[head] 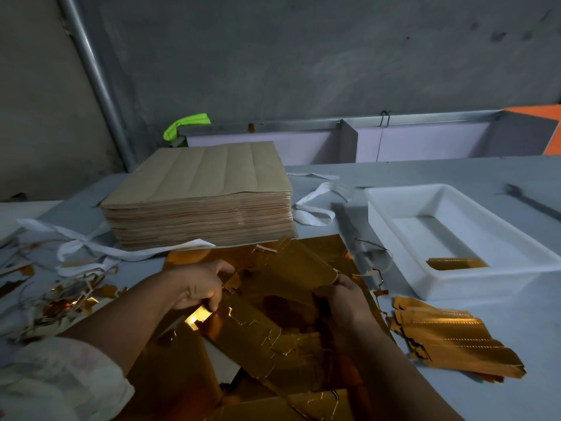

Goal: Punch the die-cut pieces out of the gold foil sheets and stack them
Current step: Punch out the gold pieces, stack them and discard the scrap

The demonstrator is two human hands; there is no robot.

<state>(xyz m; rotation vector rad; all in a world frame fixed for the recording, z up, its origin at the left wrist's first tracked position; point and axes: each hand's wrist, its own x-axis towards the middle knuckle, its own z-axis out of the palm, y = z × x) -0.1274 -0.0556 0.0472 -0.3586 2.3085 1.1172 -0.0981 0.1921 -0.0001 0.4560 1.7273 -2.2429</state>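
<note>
A gold foil sheet [264, 332] with torn die-cut outlines lies on the table in front of me. My left hand [198, 285] pinches its left edge. My right hand [344, 300] grips the right end of a gold die-cut piece [291, 268] lifted above the sheet. A fanned stack of punched gold pieces [452, 335] lies to the right on the table. One more gold piece [455, 263] sits inside the white tray [391, 226].
A tall pile of brown-backed sheets [200, 196] stands behind the foil. Scrap foil trimmings [57, 299] and white straps [315, 205] litter the left and middle of the grey table [516, 299]. A dark metal tool [529, 202] lies at far right.
</note>
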